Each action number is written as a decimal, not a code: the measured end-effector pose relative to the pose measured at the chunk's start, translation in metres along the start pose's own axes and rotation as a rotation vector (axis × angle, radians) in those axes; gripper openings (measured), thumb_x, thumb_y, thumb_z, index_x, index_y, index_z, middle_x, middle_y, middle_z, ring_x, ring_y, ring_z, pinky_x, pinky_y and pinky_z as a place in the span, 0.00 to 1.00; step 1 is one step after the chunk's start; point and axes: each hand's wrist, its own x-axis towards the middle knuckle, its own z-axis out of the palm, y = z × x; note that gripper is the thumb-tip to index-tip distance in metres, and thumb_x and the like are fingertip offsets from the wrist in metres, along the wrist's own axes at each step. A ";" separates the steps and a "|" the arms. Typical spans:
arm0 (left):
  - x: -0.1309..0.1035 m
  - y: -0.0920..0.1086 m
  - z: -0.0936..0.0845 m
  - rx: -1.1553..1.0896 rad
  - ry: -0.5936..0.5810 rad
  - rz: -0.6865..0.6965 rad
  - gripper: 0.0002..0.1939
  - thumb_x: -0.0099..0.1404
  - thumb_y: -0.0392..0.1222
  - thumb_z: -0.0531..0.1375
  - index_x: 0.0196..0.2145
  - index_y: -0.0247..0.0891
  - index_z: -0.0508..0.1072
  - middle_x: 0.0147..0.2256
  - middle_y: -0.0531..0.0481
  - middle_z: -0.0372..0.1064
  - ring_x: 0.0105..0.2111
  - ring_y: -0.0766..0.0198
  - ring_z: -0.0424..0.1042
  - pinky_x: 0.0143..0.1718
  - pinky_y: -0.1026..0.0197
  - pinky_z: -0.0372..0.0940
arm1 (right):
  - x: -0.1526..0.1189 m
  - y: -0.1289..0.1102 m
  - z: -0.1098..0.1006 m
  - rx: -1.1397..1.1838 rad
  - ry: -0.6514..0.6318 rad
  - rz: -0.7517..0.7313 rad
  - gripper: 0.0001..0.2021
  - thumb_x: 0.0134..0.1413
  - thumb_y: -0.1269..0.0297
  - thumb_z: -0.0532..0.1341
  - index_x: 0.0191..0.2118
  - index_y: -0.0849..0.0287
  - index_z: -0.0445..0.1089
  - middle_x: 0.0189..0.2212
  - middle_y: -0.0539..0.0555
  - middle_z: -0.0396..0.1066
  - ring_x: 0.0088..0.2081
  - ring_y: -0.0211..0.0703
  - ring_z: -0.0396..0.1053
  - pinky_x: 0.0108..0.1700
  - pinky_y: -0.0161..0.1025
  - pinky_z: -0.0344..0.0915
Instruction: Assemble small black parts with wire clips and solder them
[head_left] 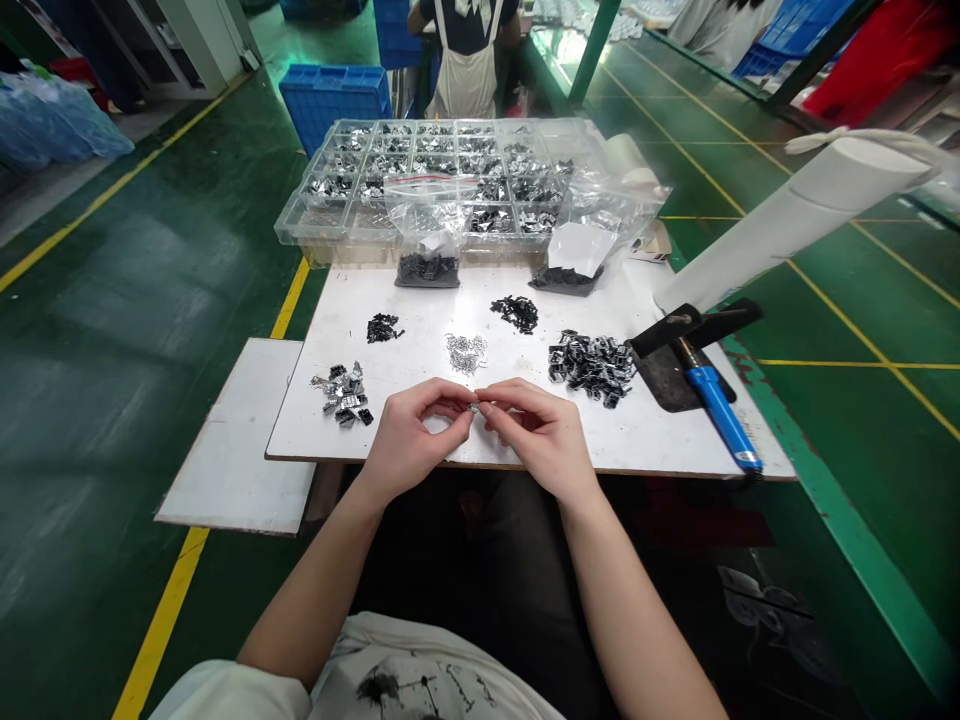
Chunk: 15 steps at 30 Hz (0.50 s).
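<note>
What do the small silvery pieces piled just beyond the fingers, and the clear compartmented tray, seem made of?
Small silvery pieces: probably bare, shiny metal, judging by their bright glints. Clear compartmented tray: likely rigid, glossy plastic; its see-through walls catch highlights.

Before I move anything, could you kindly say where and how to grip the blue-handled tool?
Probably by its blue handle, from the table's near side: it slants toward that edge, while the metal shaft points toward the black plates.

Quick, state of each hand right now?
Left hand: closed, fingertips pinching a small part.
Right hand: closed, fingertips on the same part.
</note>
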 end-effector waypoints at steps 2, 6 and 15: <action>0.000 0.001 0.000 -0.011 -0.006 -0.007 0.06 0.63 0.34 0.65 0.40 0.37 0.76 0.37 0.49 0.76 0.38 0.64 0.77 0.44 0.63 0.73 | 0.000 0.001 -0.001 -0.009 -0.012 -0.001 0.07 0.58 0.65 0.66 0.42 0.53 0.81 0.37 0.53 0.75 0.33 0.38 0.72 0.27 0.34 0.65; 0.000 0.002 -0.001 -0.064 0.004 -0.059 0.10 0.61 0.35 0.68 0.40 0.38 0.74 0.35 0.51 0.76 0.37 0.66 0.77 0.42 0.65 0.74 | -0.002 0.001 -0.001 -0.039 0.014 -0.030 0.06 0.58 0.66 0.66 0.40 0.53 0.81 0.36 0.53 0.75 0.32 0.38 0.71 0.28 0.35 0.64; 0.001 0.000 -0.002 -0.148 0.043 -0.154 0.08 0.58 0.40 0.71 0.36 0.36 0.80 0.36 0.48 0.81 0.38 0.60 0.80 0.46 0.60 0.76 | -0.003 -0.002 0.002 -0.152 0.073 -0.130 0.04 0.58 0.68 0.65 0.37 0.56 0.78 0.34 0.52 0.75 0.29 0.35 0.69 0.29 0.35 0.65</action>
